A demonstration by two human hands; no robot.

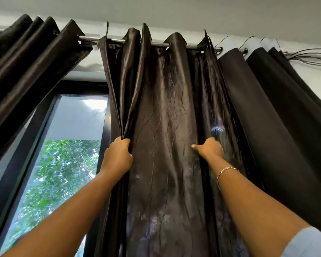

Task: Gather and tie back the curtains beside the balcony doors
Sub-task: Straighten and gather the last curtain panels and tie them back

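A dark brown satin curtain [167, 112] hangs by eyelets from a metal rod [87, 39], filling the middle of the view. My left hand [117, 156] grips the curtain's left edge folds, fingers curled round the bunched cloth. A fold farther right is held by my right hand [209, 148], its thumb lying on the front of the fabric; a bracelet circles that wrist. A second dark curtain [26, 58] hangs gathered at the upper left on the same rod.
A plain black curtain panel [278, 112] hangs to the right of the satin one. The black-framed balcony door glass [70, 145] shows between the curtains, green trees beyond. White wall and ceiling run above the rod.
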